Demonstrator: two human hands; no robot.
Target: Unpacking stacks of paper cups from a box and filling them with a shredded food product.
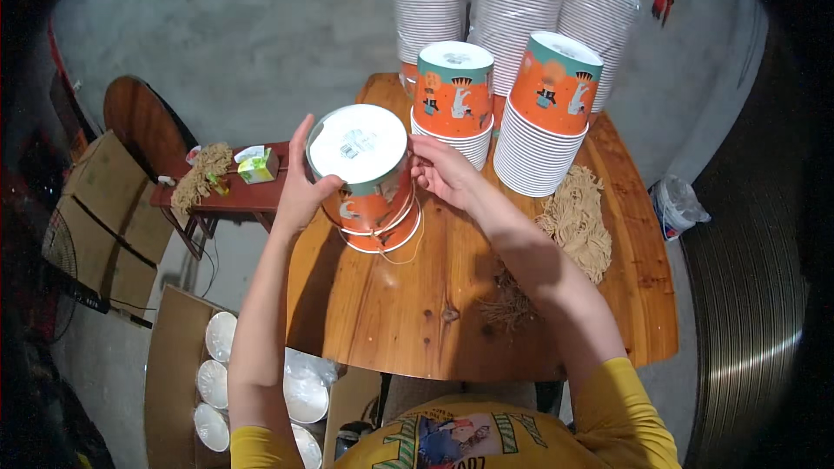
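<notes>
An upside-down orange and green paper bucket (375, 205) with a white bottom stands at the left of the wooden table, apparently over another one whose rim shows below. Gripping its left side is my left hand (301, 189), thumb in front and fingers behind. Thin tan string (402, 219) runs round the lower part of the bucket, with a loose loop at the right. My right hand (441, 172) is closed at the bucket's upper right side, fingers curled; the string leads up toward it, though the pinch itself is partly hidden.
Two stacks of upturned buckets (540, 152) (453, 104) stand right of my hands, with tall wrapped stacks (517, 13) behind. Tan string bundles (578, 226) lie on the wooden table (417, 321). A red bench (230, 195) and a carton of white buckets (178, 347) are at left.
</notes>
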